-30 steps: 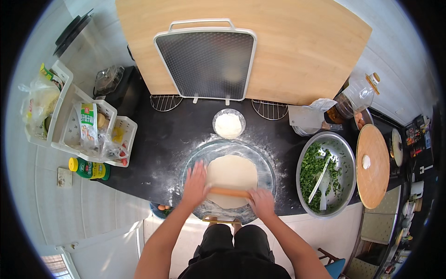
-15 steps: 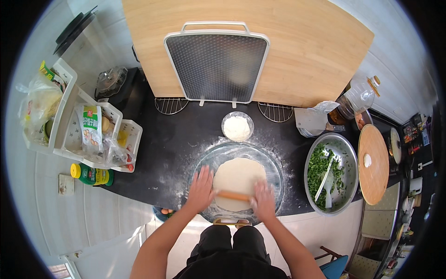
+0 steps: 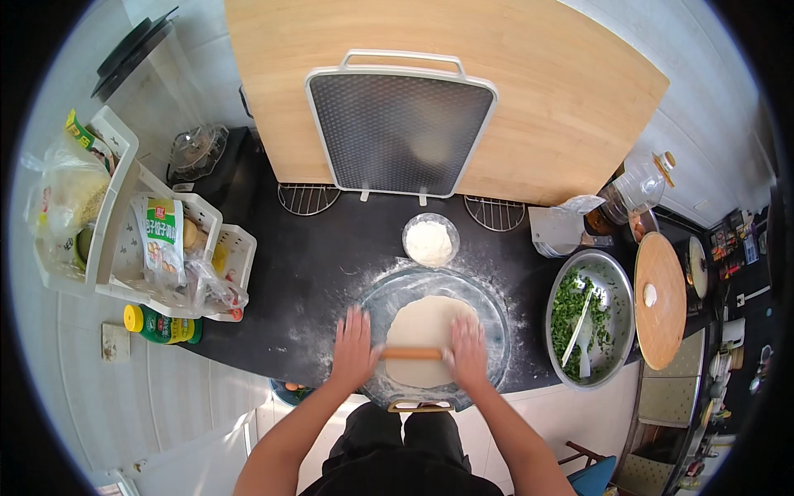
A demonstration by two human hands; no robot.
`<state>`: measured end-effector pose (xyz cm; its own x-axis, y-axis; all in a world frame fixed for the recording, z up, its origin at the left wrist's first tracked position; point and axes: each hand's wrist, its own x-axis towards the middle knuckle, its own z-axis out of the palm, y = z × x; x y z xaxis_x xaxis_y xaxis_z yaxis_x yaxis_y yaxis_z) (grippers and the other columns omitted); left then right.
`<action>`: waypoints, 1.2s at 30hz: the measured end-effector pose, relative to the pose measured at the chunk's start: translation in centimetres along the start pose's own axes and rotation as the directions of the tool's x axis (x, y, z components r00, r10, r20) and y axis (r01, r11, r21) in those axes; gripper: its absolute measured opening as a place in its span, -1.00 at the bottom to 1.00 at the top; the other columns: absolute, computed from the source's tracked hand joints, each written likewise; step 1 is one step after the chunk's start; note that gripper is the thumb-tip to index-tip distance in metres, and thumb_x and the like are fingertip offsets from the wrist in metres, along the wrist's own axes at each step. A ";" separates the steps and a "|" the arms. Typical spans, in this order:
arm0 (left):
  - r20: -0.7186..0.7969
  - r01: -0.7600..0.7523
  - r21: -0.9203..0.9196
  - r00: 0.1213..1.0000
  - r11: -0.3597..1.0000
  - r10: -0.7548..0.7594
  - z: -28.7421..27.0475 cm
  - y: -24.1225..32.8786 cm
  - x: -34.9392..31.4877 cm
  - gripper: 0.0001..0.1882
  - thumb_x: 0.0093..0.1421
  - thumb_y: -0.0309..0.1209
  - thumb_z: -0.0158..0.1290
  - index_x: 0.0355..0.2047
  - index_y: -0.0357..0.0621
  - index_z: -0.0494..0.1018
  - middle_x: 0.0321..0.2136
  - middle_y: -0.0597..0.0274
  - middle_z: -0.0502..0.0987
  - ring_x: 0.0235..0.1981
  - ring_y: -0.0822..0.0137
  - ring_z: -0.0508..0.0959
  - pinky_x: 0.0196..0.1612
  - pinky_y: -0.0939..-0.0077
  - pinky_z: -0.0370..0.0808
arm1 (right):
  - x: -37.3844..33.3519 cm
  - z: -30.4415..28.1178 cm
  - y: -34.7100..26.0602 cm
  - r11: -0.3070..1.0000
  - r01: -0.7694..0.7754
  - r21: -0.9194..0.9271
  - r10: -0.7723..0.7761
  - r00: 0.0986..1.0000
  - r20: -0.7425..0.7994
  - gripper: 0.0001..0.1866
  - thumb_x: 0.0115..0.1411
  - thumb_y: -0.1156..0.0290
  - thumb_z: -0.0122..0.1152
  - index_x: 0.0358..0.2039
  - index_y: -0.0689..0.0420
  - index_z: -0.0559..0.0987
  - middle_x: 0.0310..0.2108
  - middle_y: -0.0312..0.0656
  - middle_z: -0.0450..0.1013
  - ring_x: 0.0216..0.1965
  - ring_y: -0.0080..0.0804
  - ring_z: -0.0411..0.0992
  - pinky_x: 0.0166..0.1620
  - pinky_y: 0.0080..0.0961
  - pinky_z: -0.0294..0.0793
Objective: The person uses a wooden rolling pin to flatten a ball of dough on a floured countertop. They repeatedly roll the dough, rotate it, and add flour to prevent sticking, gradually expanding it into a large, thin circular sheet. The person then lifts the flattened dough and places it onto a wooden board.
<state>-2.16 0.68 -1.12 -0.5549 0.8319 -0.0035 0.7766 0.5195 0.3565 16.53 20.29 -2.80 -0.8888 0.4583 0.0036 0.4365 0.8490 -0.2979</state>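
Before you runs a black counter (image 3: 289,260), with a pale tiled wall (image 3: 699,112) beyond it to your right and a whitish wall (image 3: 74,364) along your left, which bears a small square plate (image 3: 116,342). Beneath you, the floor (image 3: 529,413) is pale, with thin seams. At your lower right stands a partly visible blue chair (image 3: 594,478), near cabinets (image 3: 666,401) with pale, dotted doors. Bright streaks of light (image 3: 237,431) fall at your lower left.

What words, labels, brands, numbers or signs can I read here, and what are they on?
White-and-green packet, left: large printed characters, not copied here.
Yellow-capped green bottle, left: label print too small to read.
Yellow-green packet, upper left: too small to read.
Colourful items, far right: any print too small to read.
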 end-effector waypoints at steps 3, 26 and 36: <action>-0.063 0.001 -0.027 0.998 1.000 -0.003 0.0 -0.9 5.3 -0.21 0.19 -0.14 0.02 0.27 -0.42 0.04 0.33 -0.29 -0.03 0.38 -0.14 -0.04 0.35 -0.07 -0.11 | 5.5 0.1 0.2 0.996 -0.078 -0.036 0.072 0.986 -0.147 -0.29 0.21 0.13 0.08 0.29 0.21 0.19 0.37 -0.01 0.03 0.39 -0.03 -0.05 0.38 0.03 -0.16; 0.239 0.172 0.011 0.956 0.985 -0.170 -0.3 3.0 0.1 -0.23 0.21 -0.12 0.01 0.28 -0.38 0.07 0.34 -0.20 -0.02 0.38 -0.08 -0.03 0.35 -0.06 -0.09 | 3.5 -0.5 0.5 0.982 0.157 0.101 -0.166 0.983 0.081 -0.32 0.15 0.18 0.17 0.22 0.25 0.27 0.30 -0.01 0.15 0.33 -0.03 0.06 0.34 -0.01 -0.05; -0.252 0.287 -0.042 0.924 0.957 -0.288 0.0 -0.2 13.2 -0.32 0.22 -0.26 -0.03 0.26 -0.40 0.11 0.34 -0.22 -0.04 0.38 -0.10 -0.03 0.36 -0.06 -0.10 | 13.8 0.7 1.3 0.972 -0.212 0.098 0.230 0.944 -0.236 -0.30 0.18 0.18 0.14 0.21 0.37 0.24 0.33 0.08 0.07 0.38 0.01 -0.05 0.37 0.01 -0.14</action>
<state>-9.64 11.51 -1.28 -0.8114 0.5700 0.1292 0.5715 0.7275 0.3796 4.76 27.57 -3.78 -0.7058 0.6900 0.1604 0.5995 0.7025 -0.3835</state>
